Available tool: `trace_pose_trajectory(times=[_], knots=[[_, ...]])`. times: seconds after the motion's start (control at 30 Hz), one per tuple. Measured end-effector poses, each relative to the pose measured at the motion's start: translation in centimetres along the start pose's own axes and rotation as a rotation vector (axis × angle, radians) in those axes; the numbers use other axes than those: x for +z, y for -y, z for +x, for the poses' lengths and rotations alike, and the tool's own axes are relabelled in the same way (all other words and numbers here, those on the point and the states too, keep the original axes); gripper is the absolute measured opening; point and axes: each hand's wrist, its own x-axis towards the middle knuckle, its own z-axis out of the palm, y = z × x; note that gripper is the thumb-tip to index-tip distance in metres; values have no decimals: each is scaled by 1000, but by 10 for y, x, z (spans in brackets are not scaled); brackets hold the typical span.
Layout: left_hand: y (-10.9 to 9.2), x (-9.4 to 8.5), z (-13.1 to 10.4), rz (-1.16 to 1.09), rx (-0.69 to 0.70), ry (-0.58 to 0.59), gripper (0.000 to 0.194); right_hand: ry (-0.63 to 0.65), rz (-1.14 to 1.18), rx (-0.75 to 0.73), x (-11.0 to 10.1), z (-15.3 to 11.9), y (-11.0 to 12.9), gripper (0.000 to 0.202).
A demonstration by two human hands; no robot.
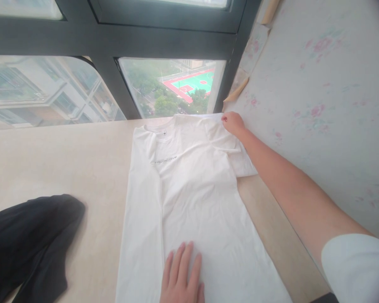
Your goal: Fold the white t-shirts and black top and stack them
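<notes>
A white T-shirt (196, 202) with small dark lettering on its chest lies spread on a pale surface, its collar toward the window. The shirt's left side is folded inward in a long strip. My left hand (183, 275) rests flat on the lower part of the shirt, fingers stretched out. At the far right, my right hand (233, 123) pinches the shirt near the shoulder, above the sleeve. That sleeve spreads out toward the wall beneath my forearm. The shirt's bottom hem lies outside the view.
A black garment (34, 244) lies crumpled on the pale surface (101, 168) at the left. Along the back runs a dark window frame (170, 42). A wall with flowered wallpaper (303, 92), peeling at its edge, borders the right side. A dark object (325, 299) shows at the bottom right.
</notes>
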Motion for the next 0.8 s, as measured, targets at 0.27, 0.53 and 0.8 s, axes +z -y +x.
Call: trace_pose_trajectory(times=[0.27,0.53,0.8], knots=[[5,-7,2,51,82,28,49,-117,730,563,-9,-71,-22,32],[1,-14,10,63,93,-39,49,-128,821,590,-2,-75,-15,28],[-4,-14,10,45,43,-45,45,-70,675,553,-4,-101,-14,38]])
